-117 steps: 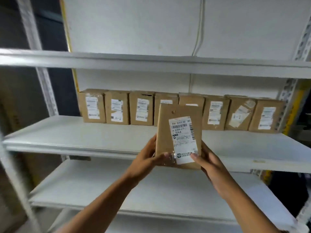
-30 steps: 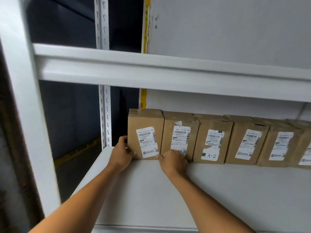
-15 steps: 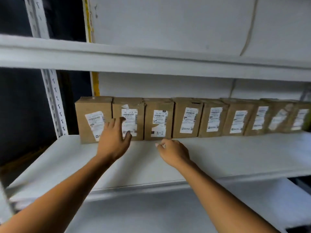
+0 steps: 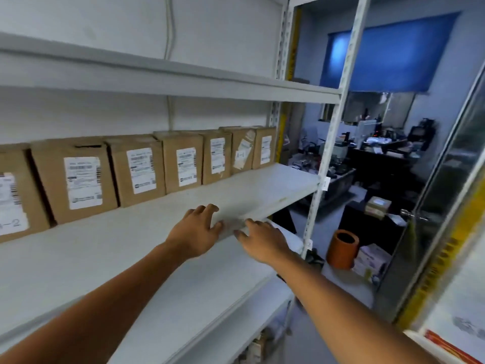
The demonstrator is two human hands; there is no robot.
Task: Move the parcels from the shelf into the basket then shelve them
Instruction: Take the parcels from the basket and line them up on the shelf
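Observation:
Several brown cardboard parcels [image 4: 181, 161] with white labels stand upright in a row along the back of the white middle shelf [image 4: 262, 190]. My left hand [image 4: 195, 229] hovers over the shelf's front edge, fingers relaxed, holding nothing. My right hand [image 4: 262, 240] is just to its right, in front of the shelf edge, fingers spread and empty. Both hands are well apart from the parcels. No basket is in view.
An upper shelf [image 4: 183, 80] runs overhead and a lower shelf [image 4: 199, 306] lies below. A white upright post [image 4: 330, 143] marks the rack's right end. Beyond it are an orange cylinder [image 4: 342, 249], small boxes [image 4: 378, 207] and a cluttered dark desk [image 4: 380, 153].
My view has swung right along the parcel row to the rack's right end. Both hands have come off the parcels and back to the shelf's front edge, empty.

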